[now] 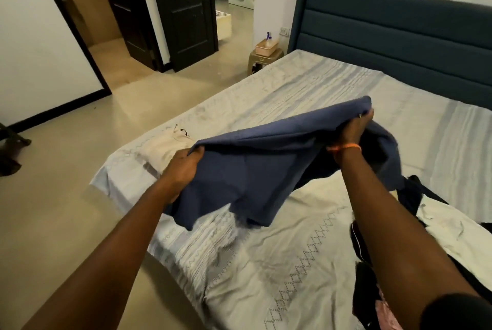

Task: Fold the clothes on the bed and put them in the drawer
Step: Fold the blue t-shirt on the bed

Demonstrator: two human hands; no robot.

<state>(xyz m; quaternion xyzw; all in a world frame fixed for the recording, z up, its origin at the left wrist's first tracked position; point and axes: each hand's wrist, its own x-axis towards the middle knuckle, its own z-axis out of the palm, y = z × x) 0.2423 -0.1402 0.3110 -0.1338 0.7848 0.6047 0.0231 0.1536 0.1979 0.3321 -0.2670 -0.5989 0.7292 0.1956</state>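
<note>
Right forearm: reaches from the lower right corner up across the bed, an orange wristband (346, 146) at the wrist.
Right hand (355, 127): raised over the middle of the bed, fingers curled round the far top edge of the blue garment (266, 170), grasping it.
Left forearm: stretches from the lower left, over the floor and the near corner of the mattress.
Left hand (183, 167): lower than the right, thumb on top, pinching the garment's near top edge.
Blue garment: held in the air between the 2 hands, its top edge slanting up from left to right; the long axis follows that slant and the rest hangs down, the bottom hem just above the sheet.
Clothes pile (426, 223): dark and white pieces at the bed's right side, beside the right forearm.
Folded beige garment (165, 150): lies on the bed's left corner, just beyond the left hand.
Bed (306, 263): patterned pale sheet, bare toward the teal headboard (399, 36).
Open room: tan floor left of the bed, up to 2 dark doors (186, 10).
</note>
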